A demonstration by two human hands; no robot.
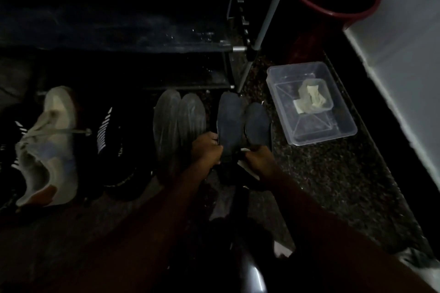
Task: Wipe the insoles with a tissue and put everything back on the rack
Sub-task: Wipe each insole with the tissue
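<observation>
Two dark insoles (229, 119) are gripped at their heels, left hand (207, 147) and right hand (259, 157) curled round them; best wipe each singly, heel to toe.

Nothing here is legible as text, brand or number. The black shoe (116, 159) with white stripes, left of the middle, has a row of faint pale marks along its side and another along its near edge. They may be lettering, but they are too dim and blurred to make out.
</observation>
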